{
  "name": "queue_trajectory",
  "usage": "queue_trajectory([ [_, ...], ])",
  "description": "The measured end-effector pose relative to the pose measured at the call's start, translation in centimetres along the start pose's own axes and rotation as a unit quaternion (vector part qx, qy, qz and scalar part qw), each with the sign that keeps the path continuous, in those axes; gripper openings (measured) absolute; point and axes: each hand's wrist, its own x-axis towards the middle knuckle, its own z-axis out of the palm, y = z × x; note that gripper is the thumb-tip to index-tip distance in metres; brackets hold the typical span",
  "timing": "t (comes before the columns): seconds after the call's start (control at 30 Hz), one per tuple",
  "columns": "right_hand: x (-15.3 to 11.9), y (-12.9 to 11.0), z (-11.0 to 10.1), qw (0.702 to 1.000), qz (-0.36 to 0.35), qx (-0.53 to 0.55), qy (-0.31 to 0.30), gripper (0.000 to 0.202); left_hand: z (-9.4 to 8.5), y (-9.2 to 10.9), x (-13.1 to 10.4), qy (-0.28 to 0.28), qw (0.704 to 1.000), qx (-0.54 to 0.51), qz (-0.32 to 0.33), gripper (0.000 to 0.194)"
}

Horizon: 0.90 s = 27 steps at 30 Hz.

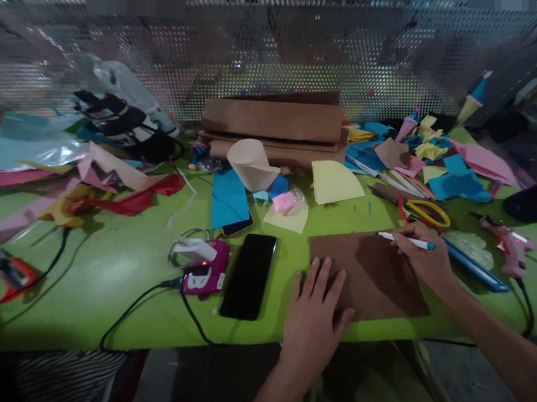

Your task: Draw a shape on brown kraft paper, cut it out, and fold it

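A brown sheet (372,278) of paper or felt lies flat near the front edge of the green table. Spread over its left side is my left hand (314,305), fingers apart and pressing down. My right hand (421,254) grips a white marker (404,238) with a teal end, slanted over the sheet's upper right part. The marker's tip is near the sheet's top edge; whether it touches I cannot tell. Left of my left hand lies a black phone (249,277). Beyond my right hand are yellow-and-red-handled scissors (427,214) and a blue cutter (476,266).
A pink glue gun (515,250) stands at the right and an orange tool (12,274) at the left. A magenta power adapter (206,270) trails black cords. Rolled brown material (273,120), a paper cone (252,164) and colored scraps (458,181) line the back, before a perforated metal panel (276,45).
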Motion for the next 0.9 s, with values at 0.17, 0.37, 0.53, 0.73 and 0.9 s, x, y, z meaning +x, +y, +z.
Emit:
queue_trajectory([
  [0.17,0.0,0.5,-0.6,1.0,-0.001,-0.006,0.012,0.019,-0.2,0.0,0.1,0.002,1.0,0.001,0.002,0.061],
  [0.37,-0.1,0.6,-1.4,1.0,0.014,0.005,0.01,0.017,-0.1,0.0,0.1,0.007,1.0,-0.004,0.002,0.06],
  [0.53,-0.4,0.6,-1.9,1.0,0.016,0.0,0.013,0.019,-0.2,0.0,0.1,0.008,1.0,-0.007,0.002,0.058],
  [0.73,-0.7,0.4,-2.4,0.999,0.019,-0.011,0.024,0.017,-0.2,0.0,0.1,0.01,1.0,0.001,0.002,0.058],
  [0.9,-1.1,0.5,-2.7,0.999,0.013,-0.018,0.032,0.019,-0.2,0.0,0.1,0.01,1.0,0.009,0.003,0.058],
])
